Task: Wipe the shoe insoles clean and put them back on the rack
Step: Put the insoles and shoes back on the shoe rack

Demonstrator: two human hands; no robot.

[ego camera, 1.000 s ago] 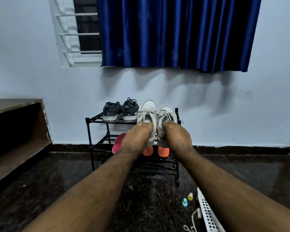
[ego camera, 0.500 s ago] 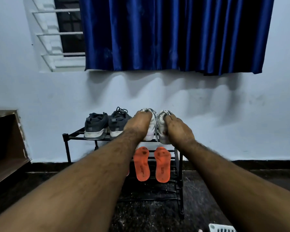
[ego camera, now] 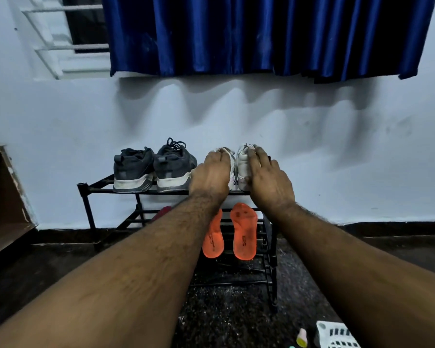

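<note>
A black metal shoe rack [ego camera: 84, 190] stands against the wall. Two white sneakers stand side by side on the right of its top shelf, heels toward me. My left hand [ego camera: 211, 173] grips the left white sneaker [ego camera: 229, 156] and hides most of it. My right hand [ego camera: 270, 180] grips the right white sneaker [ego camera: 243, 167], thumb at the heel and fingers over its top. On the shelf below, two orange insoles [ego camera: 212, 243] [ego camera: 244, 234] lean side by side. A red insole [ego camera: 162, 213] shows partly behind my left forearm.
A pair of dark grey sneakers [ego camera: 136, 169] fills the left of the top shelf. A wooden shelf unit [ego camera: 3, 204] stands at the far left. On the dark floor at lower right are a white plastic basket [ego camera: 335, 335] and a small bottle [ego camera: 302, 337].
Both hands carried the white sneakers up and forward from in front of the rack and set them on the top shelf. The view moved closer to the rack.
</note>
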